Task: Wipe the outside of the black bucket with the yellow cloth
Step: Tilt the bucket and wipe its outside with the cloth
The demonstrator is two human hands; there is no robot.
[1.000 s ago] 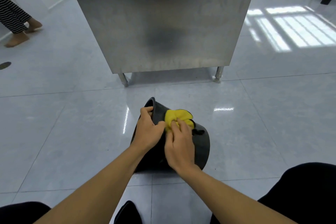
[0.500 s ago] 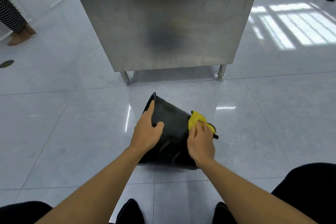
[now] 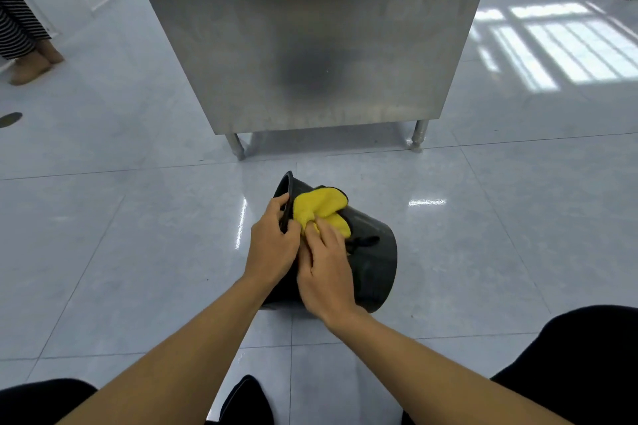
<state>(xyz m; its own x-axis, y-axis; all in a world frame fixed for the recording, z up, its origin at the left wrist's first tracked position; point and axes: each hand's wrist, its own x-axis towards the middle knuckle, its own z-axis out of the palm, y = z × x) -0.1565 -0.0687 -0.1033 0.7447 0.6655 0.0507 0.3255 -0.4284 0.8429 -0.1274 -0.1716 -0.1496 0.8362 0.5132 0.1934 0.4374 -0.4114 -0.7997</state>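
single head view, looking forward and down from above, close over hands, floor (image 3: 138, 252) beyond.

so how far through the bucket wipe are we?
Mid-wipe. Done: black bucket is tipped on its side on the tiled floor, steadied by the left hand on its rim. In hand: the right hand presses the yellow cloth on the upper wall near the rim. Left: the underside and far wall; how clean it is can't be judged.

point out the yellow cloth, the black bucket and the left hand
yellow cloth (image 3: 319, 205), head view, on its bunched upper fold
black bucket (image 3: 374, 269), head view, on its bare outer side wall
left hand (image 3: 272, 248), head view, on the back of the hand
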